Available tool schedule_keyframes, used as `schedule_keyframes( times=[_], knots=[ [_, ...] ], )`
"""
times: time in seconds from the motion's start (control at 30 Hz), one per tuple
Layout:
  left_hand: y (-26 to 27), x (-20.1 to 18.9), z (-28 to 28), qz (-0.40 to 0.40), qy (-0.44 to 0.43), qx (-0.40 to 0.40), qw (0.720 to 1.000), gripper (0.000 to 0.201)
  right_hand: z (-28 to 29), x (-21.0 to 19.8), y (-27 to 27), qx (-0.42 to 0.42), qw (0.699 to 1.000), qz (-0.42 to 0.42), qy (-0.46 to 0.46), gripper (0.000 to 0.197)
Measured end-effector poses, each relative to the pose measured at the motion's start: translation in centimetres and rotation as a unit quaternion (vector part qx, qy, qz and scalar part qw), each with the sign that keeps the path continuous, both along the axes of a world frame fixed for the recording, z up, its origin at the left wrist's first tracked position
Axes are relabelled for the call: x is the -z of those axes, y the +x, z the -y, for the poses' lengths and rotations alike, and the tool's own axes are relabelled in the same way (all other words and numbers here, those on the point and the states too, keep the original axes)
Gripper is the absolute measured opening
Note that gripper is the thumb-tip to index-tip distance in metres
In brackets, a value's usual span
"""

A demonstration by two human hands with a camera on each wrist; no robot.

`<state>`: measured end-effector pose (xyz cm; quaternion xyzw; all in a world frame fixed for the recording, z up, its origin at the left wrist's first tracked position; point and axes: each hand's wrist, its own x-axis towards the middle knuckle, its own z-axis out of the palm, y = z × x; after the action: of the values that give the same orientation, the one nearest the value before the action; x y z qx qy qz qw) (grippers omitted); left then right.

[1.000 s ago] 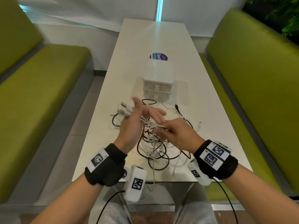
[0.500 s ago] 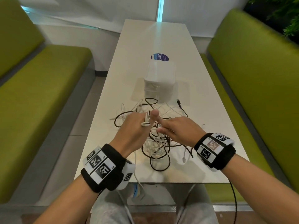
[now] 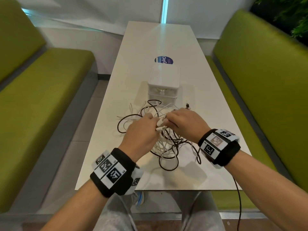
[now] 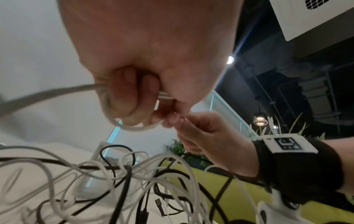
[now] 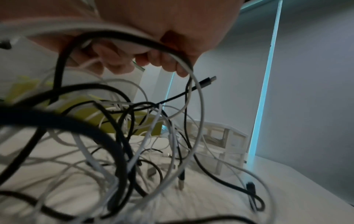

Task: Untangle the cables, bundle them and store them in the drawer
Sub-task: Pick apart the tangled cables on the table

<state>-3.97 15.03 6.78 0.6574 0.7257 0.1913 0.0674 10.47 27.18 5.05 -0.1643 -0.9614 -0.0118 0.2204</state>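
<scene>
Both forearms reach forward, wrists banded, knuckles up. The left hand [image 3: 143, 130] is curled in a fist-like grip; the right hand [image 3: 185, 124] is curled too. Their fingertips meet.

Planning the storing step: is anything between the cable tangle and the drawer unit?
Nothing separate stands between them: the cable tangle reaches the drawer unit. Its drawers look shut, and both hands hold knotted white cable.
</scene>
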Motion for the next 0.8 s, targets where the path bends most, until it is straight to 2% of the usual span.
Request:
schedule_keyframes(
  times=[0.07, 0.1, 0.17, 0.2, 0.27, 0.3, 0.33, 0.37, 0.4, 0.43, 0.53, 0.57, 0.6, 0.63, 0.7, 0.8],
  knots=[
    [0.1, -0.2, 0.3, 0.024, 0.072, -0.017, 0.997, 0.045, -0.2, 0.7, 0.6, -0.006, 0.999, -0.003, -0.031, 0.050],
    [0.2, -0.5, 0.3, 0.064, 0.111, -0.023, 0.992, 0.045, -0.3, 0.9, 0.8, 0.004, 0.998, -0.001, -0.060, 0.056],
    [0.7, -1.3, 0.7, 0.217, 0.176, -0.013, 0.960, 0.042, -0.5, 1.1, 0.9, 0.032, 0.992, 0.009, -0.121, 0.055],
    [1.0, -2.0, 1.0, 0.306, 0.205, -0.002, 0.930, 0.041, -0.7, 1.2, 0.8, 0.044, 0.990, 0.015, -0.135, 0.049],
    [1.1, -3.8, 1.9, 0.457, 0.280, -0.007, 0.844, 0.035, -1.6, 1.5, 1.0, 0.069, 0.985, 0.033, -0.154, 0.043],
    [0.8, -4.8, 2.2, 0.509, 0.315, -0.019, 0.801, 0.034, -2.2, 1.6, 1.3, 0.088, 0.980, 0.046, -0.171, 0.043],
    [0.3, -5.8, 2.3, 0.537, 0.341, -0.020, 0.772, 0.035, -2.6, 2.0, 1.6, 0.108, 0.975, 0.053, -0.187, 0.043],
    [-0.2, -6.6, 2.3, 0.540, 0.357, -0.013, 0.762, 0.035, -3.0, 2.3, 2.0, 0.124, 0.971, 0.060, -0.195, 0.042],
    [-0.6, -7.1, 2.0, 0.522, 0.362, -0.010, 0.772, 0.033, -3.1, 2.5, 2.1, 0.134, 0.968, 0.069, -0.201, 0.041],
    [-0.7, -7.1, 1.6, 0.485, 0.355, -0.016, 0.799, 0.033, -3.0, 2.6, 2.1, 0.140, 0.965, 0.077, -0.207, 0.041],
    [-0.8, -4.6, 0.5, 0.288, 0.248, -0.079, 0.922, 0.032, -2.0, 2.2, 1.1, 0.143, 0.964, 0.069, -0.212, 0.043],
    [-0.7, -3.4, 0.4, 0.207, 0.189, -0.103, 0.954, 0.026, -1.7, 2.1, 0.8, 0.142, 0.966, 0.074, -0.203, 0.044],
    [-0.6, -2.5, 0.4, 0.143, 0.142, -0.118, 0.972, 0.021, -1.3, 2.0, 0.6, 0.139, 0.968, 0.079, -0.191, 0.044],
    [-0.4, -1.7, 0.5, 0.113, 0.116, -0.119, 0.980, 0.029, -1.0, 1.9, 0.4, 0.137, 0.970, 0.079, -0.183, 0.041],
    [-0.1, -1.0, 0.5, 0.129, 0.087, -0.096, 0.983, 0.036, -0.3, 1.8, 0.1, 0.119, 0.975, 0.052, -0.183, 0.036],
    [1.0, -0.4, 0.0, 0.117, 0.030, -0.036, 0.992, 0.045, 0.5, 1.5, -0.3, 0.056, 0.986, 0.060, -0.145, 0.041]
  ],
)
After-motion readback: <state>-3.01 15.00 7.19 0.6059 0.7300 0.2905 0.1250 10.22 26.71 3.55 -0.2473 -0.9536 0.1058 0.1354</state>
